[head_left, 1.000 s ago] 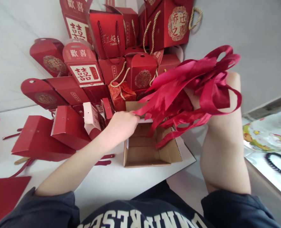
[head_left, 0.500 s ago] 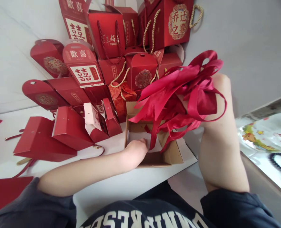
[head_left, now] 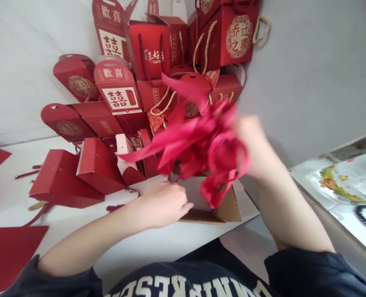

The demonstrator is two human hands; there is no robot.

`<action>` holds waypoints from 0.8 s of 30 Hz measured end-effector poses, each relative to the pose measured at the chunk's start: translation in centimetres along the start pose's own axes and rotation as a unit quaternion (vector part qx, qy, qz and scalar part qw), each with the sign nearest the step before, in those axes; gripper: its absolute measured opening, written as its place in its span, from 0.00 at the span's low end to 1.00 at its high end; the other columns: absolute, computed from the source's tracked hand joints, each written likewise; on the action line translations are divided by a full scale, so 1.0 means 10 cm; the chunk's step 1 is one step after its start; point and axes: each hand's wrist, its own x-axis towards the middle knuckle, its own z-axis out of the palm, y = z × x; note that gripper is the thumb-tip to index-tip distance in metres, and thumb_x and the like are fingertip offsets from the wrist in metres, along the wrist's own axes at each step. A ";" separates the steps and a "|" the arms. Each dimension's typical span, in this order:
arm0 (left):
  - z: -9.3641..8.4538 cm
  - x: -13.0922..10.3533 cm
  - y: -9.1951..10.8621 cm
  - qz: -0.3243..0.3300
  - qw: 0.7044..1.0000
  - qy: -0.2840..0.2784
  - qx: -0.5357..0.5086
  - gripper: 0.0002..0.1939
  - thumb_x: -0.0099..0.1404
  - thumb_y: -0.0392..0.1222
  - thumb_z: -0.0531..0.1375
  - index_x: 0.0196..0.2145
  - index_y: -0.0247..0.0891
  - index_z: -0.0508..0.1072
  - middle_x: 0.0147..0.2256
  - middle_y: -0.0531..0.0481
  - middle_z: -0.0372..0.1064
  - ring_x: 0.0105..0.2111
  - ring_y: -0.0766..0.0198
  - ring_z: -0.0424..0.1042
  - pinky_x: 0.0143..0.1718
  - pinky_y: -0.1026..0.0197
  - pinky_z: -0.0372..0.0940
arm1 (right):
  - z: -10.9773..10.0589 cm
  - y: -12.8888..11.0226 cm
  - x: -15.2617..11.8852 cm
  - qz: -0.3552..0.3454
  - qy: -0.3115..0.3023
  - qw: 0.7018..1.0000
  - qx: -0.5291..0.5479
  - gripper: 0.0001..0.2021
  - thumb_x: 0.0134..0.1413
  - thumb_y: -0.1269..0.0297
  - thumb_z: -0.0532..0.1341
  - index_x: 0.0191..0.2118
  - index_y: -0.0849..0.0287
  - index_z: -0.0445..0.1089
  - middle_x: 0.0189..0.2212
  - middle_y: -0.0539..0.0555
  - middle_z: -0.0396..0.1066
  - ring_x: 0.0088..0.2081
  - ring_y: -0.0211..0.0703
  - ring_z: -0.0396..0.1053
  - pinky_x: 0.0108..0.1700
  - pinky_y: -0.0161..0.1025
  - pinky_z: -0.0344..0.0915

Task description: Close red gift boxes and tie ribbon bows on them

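My right hand (head_left: 247,138), raised over the cardboard box, is closed around a loose bunch of crimson ribbons (head_left: 198,140). The ribbons hang in loops and tails and are smeared by motion. Under them stands the open cardboard box (head_left: 229,206), its far side mostly covered by the ribbons. At the box's near left edge is my left hand (head_left: 167,204), its fingers curled over the wall and its thumb pointing right. What the left fingertips touch inside is hidden.
Stacked red gift boxes (head_left: 117,97) with rope handles fill the back. Several red boxes (head_left: 67,177) stand at the left of the white table, near loose straps (head_left: 28,174). A red sheet (head_left: 12,251) lies at front left. To the right is a ledge with clear plastic (head_left: 350,181).
My right hand has swung down and left with the ribbons, closer over the box. My left hand has drawn back leftward to the box's edge. The view has shifted slightly.
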 end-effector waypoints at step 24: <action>-0.07 -0.09 -0.07 -0.092 0.969 0.207 -0.102 0.12 0.70 0.42 0.52 0.44 0.37 0.73 0.43 0.45 0.73 0.42 0.60 0.74 0.45 0.58 0.67 | 0.10 -0.03 -0.34 -0.019 -0.124 0.952 -0.278 0.12 0.61 0.74 0.51 0.37 0.61 0.72 0.35 0.60 0.74 0.31 0.50 0.73 0.29 0.43 0.66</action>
